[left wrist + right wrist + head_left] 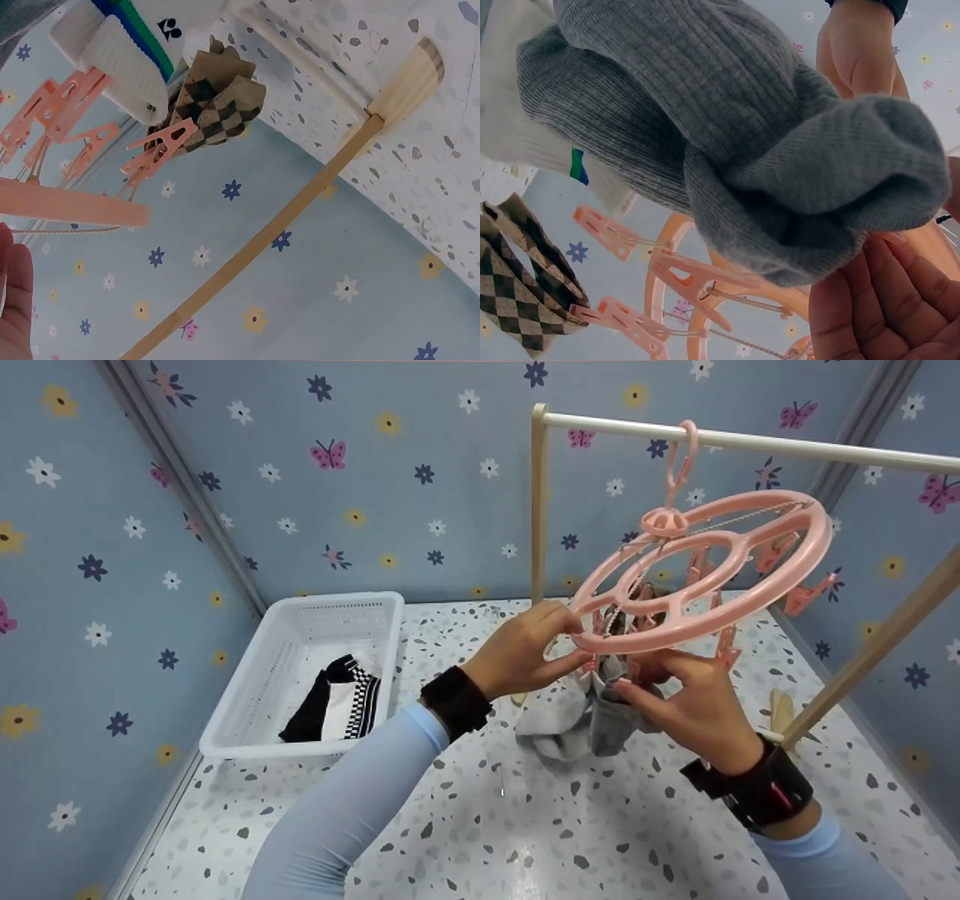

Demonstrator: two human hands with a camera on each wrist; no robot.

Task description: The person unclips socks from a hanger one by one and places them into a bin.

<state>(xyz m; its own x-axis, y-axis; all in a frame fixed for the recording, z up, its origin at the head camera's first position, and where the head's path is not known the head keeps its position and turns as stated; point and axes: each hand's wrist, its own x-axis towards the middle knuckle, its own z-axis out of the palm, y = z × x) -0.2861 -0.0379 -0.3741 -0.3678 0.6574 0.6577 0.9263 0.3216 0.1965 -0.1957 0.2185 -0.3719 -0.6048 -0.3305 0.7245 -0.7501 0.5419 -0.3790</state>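
Note:
A round pink clip hanger [787, 585] hangs tilted by its hook from a white rail. My left hand [529, 649] grips its near-left rim between thumb and fingers. Beneath the ring, my right hand [694, 705] pinches a grey ribbed sock [705, 112], its thumb on the fabric. That sock covers much of the right wrist view and hides where it meets any clip. White socks [135, 56] with a blue-green stripe and a brown checkered sock [217, 105] also hang under the ring. Pink clips [161, 146] dangle around them.
At left on the speckled surface stands a white basket [300, 750] with black, white and checkered socks [349, 705] inside. A wooden-legged rack [538, 510] carries the white rail [795, 450]. Flowered panels [420, 510] enclose the back and sides.

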